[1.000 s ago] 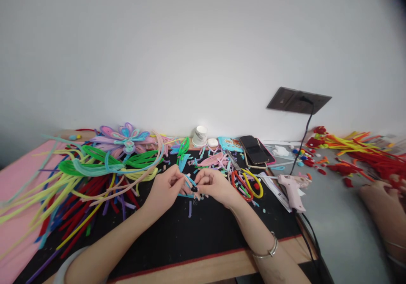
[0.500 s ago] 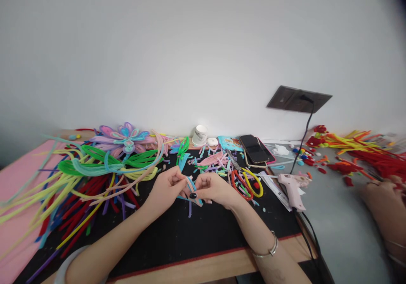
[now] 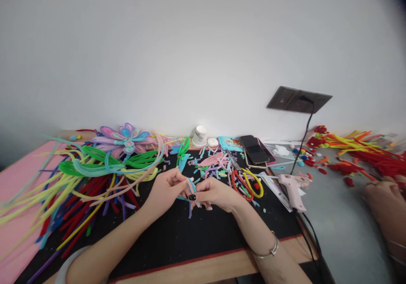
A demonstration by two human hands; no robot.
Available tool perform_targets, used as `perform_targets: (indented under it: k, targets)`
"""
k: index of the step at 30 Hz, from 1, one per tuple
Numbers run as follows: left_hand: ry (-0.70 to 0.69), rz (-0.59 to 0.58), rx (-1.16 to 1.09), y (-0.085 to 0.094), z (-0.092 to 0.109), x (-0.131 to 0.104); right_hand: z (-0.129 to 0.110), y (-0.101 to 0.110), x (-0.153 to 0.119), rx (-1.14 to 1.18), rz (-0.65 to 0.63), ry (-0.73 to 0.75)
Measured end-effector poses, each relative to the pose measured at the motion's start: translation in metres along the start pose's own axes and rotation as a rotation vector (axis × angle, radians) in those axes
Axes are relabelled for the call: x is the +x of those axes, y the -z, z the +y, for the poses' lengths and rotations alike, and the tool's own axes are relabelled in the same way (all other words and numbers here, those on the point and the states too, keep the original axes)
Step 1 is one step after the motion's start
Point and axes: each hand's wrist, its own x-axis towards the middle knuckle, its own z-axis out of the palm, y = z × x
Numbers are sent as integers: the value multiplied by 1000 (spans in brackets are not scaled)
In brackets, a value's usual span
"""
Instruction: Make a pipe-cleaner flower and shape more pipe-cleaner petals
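Between my two hands, over the black mat [image 3: 203, 237], are blue and pink pipe cleaners [image 3: 191, 185] lying side by side in a curve. My left hand [image 3: 169, 187] pinches them from the left between thumb and fingers. From the right, my right hand [image 3: 213, 193] grips the same strips, its dark-nailed thumb near their lower end. Fingers hide much of the piece. Just behind the hands lies a bunch of blue pipe cleaners [image 3: 183, 162] with a green looped one [image 3: 183, 147]. Scissors [image 3: 247, 184] with red and yellow handles rest right of my right hand.
Many coloured pipe cleaners [image 3: 95, 195] spread over the left side, below a pastel flower [image 3: 128, 138]. Cut bits [image 3: 215, 161], a paper cup [image 3: 200, 135] and phones [image 3: 253, 149] line the back. A corded glue gun [image 3: 293, 191] lies right. Another person's hand [image 3: 383, 199] works far right.
The fingers of my right hand have curled and shifted slightly around the strips, which now bend more. My left hand stays nearly in place.
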Motion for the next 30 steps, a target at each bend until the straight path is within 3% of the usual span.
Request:
perform_targets:
  k: [4, 10, 14, 23, 27, 30]
  targets:
    - [-115, 30, 172, 3, -3, -1, 2, 0, 1, 13, 1, 32]
    - [-433, 105, 676, 11, -3, -2, 0, -1, 1, 68, -10, 57]
    - [-589, 127, 821, 15, -5, -1, 0, -2, 2, 64, -12, 46]
    - [-623, 155, 819, 16, -5, -1, 2, -15, 6, 57, 39, 76]
    - [-479, 161, 694, 15, -2, 1, 2, -13, 5, 6, 51, 124]
    - [-298, 18, 477, 16, 1, 4, -2, -7, 0, -49, 64, 135]
